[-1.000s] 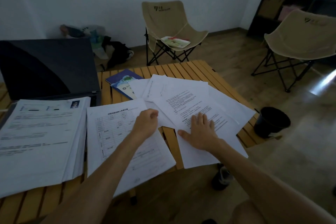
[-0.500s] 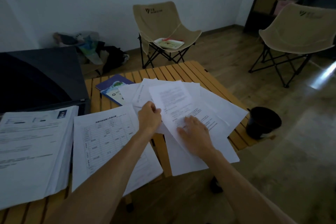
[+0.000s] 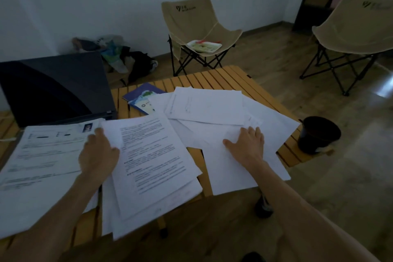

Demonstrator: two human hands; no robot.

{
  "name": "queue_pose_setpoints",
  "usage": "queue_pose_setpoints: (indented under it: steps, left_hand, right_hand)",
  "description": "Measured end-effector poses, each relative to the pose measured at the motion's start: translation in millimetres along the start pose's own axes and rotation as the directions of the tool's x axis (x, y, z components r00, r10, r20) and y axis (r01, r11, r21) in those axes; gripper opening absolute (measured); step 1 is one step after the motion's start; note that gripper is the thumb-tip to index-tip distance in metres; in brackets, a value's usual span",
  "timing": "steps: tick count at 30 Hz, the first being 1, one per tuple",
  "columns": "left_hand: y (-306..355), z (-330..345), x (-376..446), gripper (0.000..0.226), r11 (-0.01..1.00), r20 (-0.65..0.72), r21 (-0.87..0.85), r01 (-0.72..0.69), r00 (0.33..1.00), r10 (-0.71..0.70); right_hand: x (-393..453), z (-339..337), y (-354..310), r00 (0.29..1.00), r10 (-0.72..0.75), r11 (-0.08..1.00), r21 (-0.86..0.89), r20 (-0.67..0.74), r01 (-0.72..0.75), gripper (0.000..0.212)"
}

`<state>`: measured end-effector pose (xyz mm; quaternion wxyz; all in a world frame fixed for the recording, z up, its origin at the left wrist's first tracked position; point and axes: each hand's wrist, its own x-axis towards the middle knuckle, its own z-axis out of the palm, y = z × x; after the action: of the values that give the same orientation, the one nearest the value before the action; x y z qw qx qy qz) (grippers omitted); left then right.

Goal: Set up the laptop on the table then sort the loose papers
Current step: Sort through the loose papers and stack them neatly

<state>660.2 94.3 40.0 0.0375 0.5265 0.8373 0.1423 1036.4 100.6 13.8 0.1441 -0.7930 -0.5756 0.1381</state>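
Observation:
The open laptop, its screen dark, stands at the table's back left. A thick paper stack lies in front of it. My left hand holds the left edge of a printed sheet, thumb on top; the sheet lies on the middle pile. Spread across the table's right half are several loose white papers. My right hand presses flat on them with its fingers straight.
A blue booklet pokes out behind the papers on the slatted wooden table. A black bucket sits on the floor at the table's right. Two beige folding chairs stand behind, and bags lie by the wall.
My left hand has pulled a printed sheet out of the loose spread and moved it left onto the middle pile. My right hand stays pressed on the loose papers.

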Motion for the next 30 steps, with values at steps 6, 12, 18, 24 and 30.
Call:
queue_pose_setpoints:
  steps: [6,12,18,24,30]
  left_hand:
    - [109.6,11.2,-0.7,0.044,0.915,0.121,-0.108,-0.388,0.909,0.399]
    - [181.3,49.1,48.7,0.064,0.97,0.282,-0.075,-0.231,0.928,0.243]
    - [190.7,67.7,92.5,0.096,0.992,0.327,-0.053,-0.116,0.936,0.127]
    - [207.0,65.4,95.4,0.03,0.935,0.244,-0.31,-0.174,0.936,0.255]
    - [215.9,24.9,84.1,0.019,0.539,0.085,-0.834,-0.12,0.937,0.34]
  right_hand:
    - [-3.0,9.6,-26.8,0.992,-0.122,0.992,0.028,0.043,0.121,0.064]
    - [-10.1,21.6,-27.4,0.976,-0.188,0.98,-0.048,0.114,0.194,0.064]
    - [-6.1,17.8,-34.2,0.979,-0.18,0.981,-0.059,0.091,0.186,0.06]
    - [-1.6,21.7,-39.1,0.986,-0.16,0.985,-0.053,0.04,0.162,0.056]
    - [4.4,17.2,-28.8,0.99,-0.117,0.975,0.181,-0.084,0.131,0.05]
